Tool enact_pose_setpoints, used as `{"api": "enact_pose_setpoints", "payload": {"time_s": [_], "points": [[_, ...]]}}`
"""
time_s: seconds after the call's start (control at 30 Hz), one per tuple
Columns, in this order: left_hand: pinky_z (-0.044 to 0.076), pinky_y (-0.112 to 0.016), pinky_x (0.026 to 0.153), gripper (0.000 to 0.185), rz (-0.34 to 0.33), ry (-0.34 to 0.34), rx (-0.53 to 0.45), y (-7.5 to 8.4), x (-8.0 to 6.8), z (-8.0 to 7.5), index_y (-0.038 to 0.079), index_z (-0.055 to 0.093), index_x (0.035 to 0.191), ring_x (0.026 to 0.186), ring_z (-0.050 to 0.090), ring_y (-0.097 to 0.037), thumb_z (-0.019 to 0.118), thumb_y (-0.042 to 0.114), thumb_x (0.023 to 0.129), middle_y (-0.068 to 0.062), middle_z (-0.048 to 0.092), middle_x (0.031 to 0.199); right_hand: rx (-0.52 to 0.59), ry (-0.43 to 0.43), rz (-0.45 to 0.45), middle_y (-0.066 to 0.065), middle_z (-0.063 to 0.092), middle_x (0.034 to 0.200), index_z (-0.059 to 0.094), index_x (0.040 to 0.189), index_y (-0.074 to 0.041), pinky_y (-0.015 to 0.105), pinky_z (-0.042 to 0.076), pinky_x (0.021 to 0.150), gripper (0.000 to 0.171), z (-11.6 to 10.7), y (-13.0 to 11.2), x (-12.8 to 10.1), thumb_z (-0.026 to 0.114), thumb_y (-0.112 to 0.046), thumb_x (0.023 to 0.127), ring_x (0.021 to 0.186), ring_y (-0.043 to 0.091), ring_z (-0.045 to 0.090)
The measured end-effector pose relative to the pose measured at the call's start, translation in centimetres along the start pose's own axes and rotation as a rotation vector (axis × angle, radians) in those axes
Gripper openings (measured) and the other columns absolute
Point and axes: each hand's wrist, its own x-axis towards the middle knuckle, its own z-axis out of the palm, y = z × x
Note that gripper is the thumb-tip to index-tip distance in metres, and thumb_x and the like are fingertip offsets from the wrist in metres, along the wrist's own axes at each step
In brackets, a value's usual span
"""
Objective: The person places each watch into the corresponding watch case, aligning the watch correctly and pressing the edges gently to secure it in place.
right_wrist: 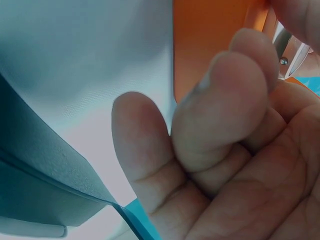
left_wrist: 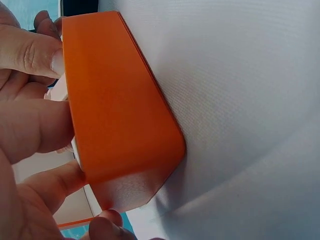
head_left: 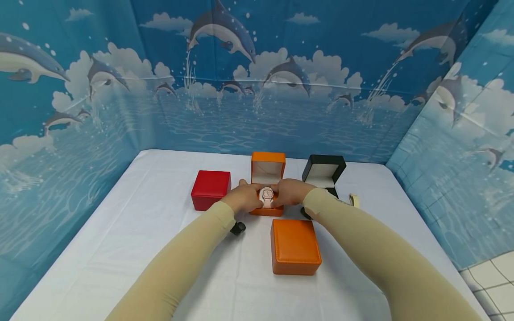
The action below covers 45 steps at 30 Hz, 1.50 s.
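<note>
While the white watch (head_left: 267, 194) sits face-up in the open orange box (head_left: 267, 212) on the table (head_left: 160, 191), both hands flank it. Left hand (head_left: 244, 197): fingers over the box's left rim. Right hand (head_left: 292, 192): on the right side, outer fingers bent. Can't tell if either pinches the watch. Red box (head_left: 210, 189) left, black box (head_left: 322, 171) right, closed orange box (head_left: 296, 247) nearer.
</note>
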Motion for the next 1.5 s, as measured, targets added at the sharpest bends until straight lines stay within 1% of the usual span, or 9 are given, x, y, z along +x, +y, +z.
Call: {"api": "enact_pose_setpoints", "payload": {"time_s": [0.23, 0.47, 0.73, 0.9, 1.0, 1.2, 1.33, 1.43, 1.5], "points": [[0.055, -0.03, 0.065, 0.066, -0.003, 0.0, 0.023, 0.07, -0.21, -0.08, 0.033, 0.049, 0.159, 0.111, 0.048, -0.025, 0.073, 0.031, 0.097, -0.014, 0.05, 0.122, -0.002, 0.0, -0.006, -0.002, 0.045, 0.073, 0.063, 0.141, -0.015, 0.029, 0.038, 0.068, 0.051, 0.04, 0.0, 0.09, 0.074, -0.037, 0.097, 0.073, 0.018, 0.05], [0.055, -0.03, 0.065, 0.067, 0.004, 0.005, 0.024, -0.04, -0.14, -0.14, 0.034, 0.049, 0.158, 0.112, 0.047, -0.025, 0.073, 0.03, 0.096, -0.014, 0.052, 0.122, 0.009, 0.004, -0.004, -0.002, 0.046, 0.07, 0.064, 0.139, -0.016, 0.029, 0.038, 0.066, 0.05, 0.04, -0.17, 0.09, 0.076, -0.038, 0.096, 0.072, 0.018, 0.051], [0.056, -0.03, 0.064, 0.067, 0.001, 0.003, 0.023, 0.1, -0.16, -0.37, 0.036, 0.049, 0.158, 0.112, 0.047, -0.025, 0.074, 0.029, 0.096, -0.013, 0.053, 0.12, -0.019, 0.008, -0.004, -0.001, 0.048, 0.071, 0.062, 0.143, -0.016, 0.031, 0.04, 0.068, 0.053, -0.05, -0.19, 0.16, 0.075, -0.04, 0.097, 0.074, 0.019, 0.052], [0.056, -0.03, 0.066, 0.067, -0.006, -0.006, 0.021, 0.14, -0.14, -0.25, 0.036, 0.048, 0.158, 0.113, 0.046, -0.025, 0.073, 0.03, 0.096, -0.013, 0.051, 0.121, -0.073, 0.009, -0.01, 0.002, 0.064, 0.087, 0.06, 0.145, -0.017, 0.034, 0.047, 0.079, 0.055, 0.1, -0.14, -0.01, 0.071, -0.044, 0.099, 0.083, 0.02, 0.057], [0.056, -0.031, 0.068, 0.067, 0.0, -0.019, 0.019, 0.07, -0.09, -0.03, 0.036, 0.047, 0.159, 0.113, 0.047, -0.025, 0.072, 0.031, 0.097, -0.013, 0.051, 0.123, -0.097, 0.006, -0.006, 0.003, 0.069, 0.096, 0.058, 0.147, -0.018, 0.036, 0.051, 0.086, 0.056, 0.17, -0.1, -0.22, 0.07, -0.045, 0.1, 0.087, 0.021, 0.059], [0.054, -0.032, 0.07, 0.068, 0.003, -0.045, 0.057, -0.09, -0.11, 0.15, 0.034, 0.038, 0.164, 0.111, 0.048, -0.025, 0.065, 0.035, 0.101, -0.015, 0.049, 0.125, -0.087, 0.017, -0.014, 0.003, 0.069, 0.094, 0.057, 0.149, -0.017, 0.037, 0.051, 0.086, 0.058, 0.16, 0.0, -0.3, 0.071, -0.044, 0.099, 0.087, 0.022, 0.06], [0.053, -0.031, 0.071, 0.07, -0.001, -0.066, 0.083, -0.11, -0.28, 0.09, 0.031, 0.033, 0.166, 0.11, 0.05, -0.025, 0.063, 0.037, 0.103, -0.017, 0.048, 0.128, -0.095, 0.027, -0.021, 0.005, 0.073, 0.11, 0.053, 0.155, -0.017, 0.04, 0.054, 0.097, 0.064, 0.23, 0.01, -0.29, 0.071, -0.045, 0.1, 0.094, 0.022, 0.062], [0.054, -0.031, 0.071, 0.071, 0.004, -0.063, 0.099, -0.05, -0.41, 0.1, 0.03, 0.031, 0.167, 0.11, 0.05, -0.026, 0.062, 0.037, 0.104, -0.019, 0.049, 0.129, -0.113, 0.04, -0.025, 0.007, 0.074, 0.124, 0.05, 0.158, -0.018, 0.044, 0.054, 0.107, 0.068, 0.41, 0.13, -0.31, 0.07, -0.046, 0.1, 0.101, 0.023, 0.064], [0.055, -0.032, 0.073, 0.072, 0.005, -0.058, 0.098, 0.01, -0.5, 0.12, 0.028, 0.031, 0.167, 0.111, 0.05, -0.025, 0.062, 0.037, 0.103, -0.019, 0.049, 0.13, -0.121, 0.051, -0.025, 0.007, 0.073, 0.128, 0.049, 0.158, -0.019, 0.045, 0.053, 0.109, 0.069, 0.55, 0.23, -0.3, 0.071, -0.047, 0.099, 0.103, 0.023, 0.064]]}}
